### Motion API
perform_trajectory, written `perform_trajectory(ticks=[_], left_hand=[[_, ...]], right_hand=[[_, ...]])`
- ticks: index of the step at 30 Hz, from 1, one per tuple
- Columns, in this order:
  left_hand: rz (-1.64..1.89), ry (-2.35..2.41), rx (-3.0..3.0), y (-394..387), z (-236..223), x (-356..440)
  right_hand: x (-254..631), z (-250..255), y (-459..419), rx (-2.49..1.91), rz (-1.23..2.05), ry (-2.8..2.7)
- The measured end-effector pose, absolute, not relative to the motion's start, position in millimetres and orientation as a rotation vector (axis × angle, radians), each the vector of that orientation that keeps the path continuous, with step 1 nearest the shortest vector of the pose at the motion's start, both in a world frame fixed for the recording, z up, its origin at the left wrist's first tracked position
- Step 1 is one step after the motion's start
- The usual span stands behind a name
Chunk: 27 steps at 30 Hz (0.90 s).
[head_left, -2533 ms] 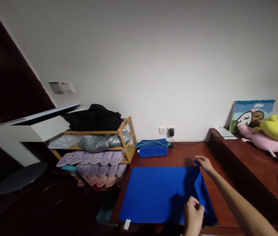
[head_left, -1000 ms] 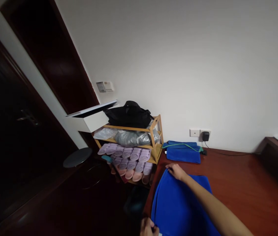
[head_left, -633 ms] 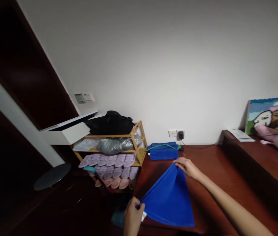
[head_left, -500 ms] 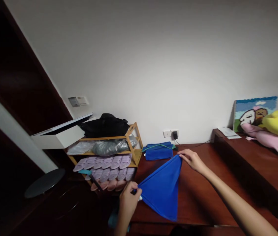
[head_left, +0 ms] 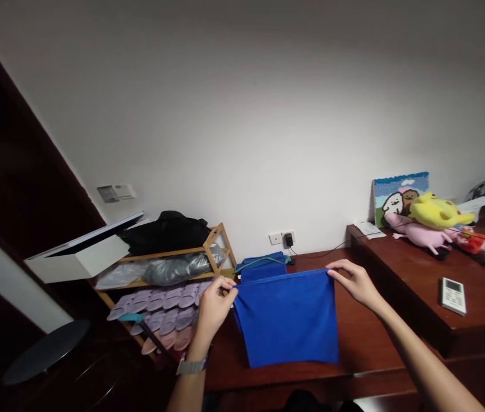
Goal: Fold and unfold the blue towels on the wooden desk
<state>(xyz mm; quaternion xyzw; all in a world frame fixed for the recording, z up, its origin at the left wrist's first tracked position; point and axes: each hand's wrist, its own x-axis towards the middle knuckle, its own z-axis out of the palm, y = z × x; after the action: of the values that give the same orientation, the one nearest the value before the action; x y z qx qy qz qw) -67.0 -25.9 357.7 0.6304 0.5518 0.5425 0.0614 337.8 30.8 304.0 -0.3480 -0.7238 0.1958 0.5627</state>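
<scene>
A blue cloth (head_left: 289, 323) hangs stretched between my two hands, its top edge nearly level and its lower part hanging above the dark red wooden table (head_left: 366, 337). My left hand (head_left: 216, 300) pinches the upper left corner between thumb and fingers. At the upper right corner, my right hand (head_left: 354, 280) holds the cloth in a pinch. Behind it, a second blue cloth (head_left: 263, 266) lies folded on the table near the wall, with a green cord across it; the held cloth hides part of it.
To the left stands a wooden rack (head_left: 216, 243) with several purple slippers (head_left: 171, 297), a black bag (head_left: 169, 232) and a white box (head_left: 79, 257). On the raised surface at right are plush toys (head_left: 435, 214), a picture (head_left: 401, 194) and a white remote (head_left: 453, 296). A black plug (head_left: 288, 240) sits in the wall socket.
The cloth has gone from a slanted, triangular hang to a spread rectangle. My left hand has risen level with my right. The view has shifted, showing more of the right side.
</scene>
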Motion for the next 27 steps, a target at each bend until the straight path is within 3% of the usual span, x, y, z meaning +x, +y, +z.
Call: perform_trajectory(ticks=[10, 27], left_hand=[[1.315, 1.391, 1.930, -50.3, 370.4, -49.2], [1.262, 1.446, 2.152, -52.1, 350.9, -35.6]], right_hand=[[369.5, 303.8, -17.4, -0.910, 0.357, -1.548], [384.2, 292.7, -34.5, -0.895, 0.271, -1.860]])
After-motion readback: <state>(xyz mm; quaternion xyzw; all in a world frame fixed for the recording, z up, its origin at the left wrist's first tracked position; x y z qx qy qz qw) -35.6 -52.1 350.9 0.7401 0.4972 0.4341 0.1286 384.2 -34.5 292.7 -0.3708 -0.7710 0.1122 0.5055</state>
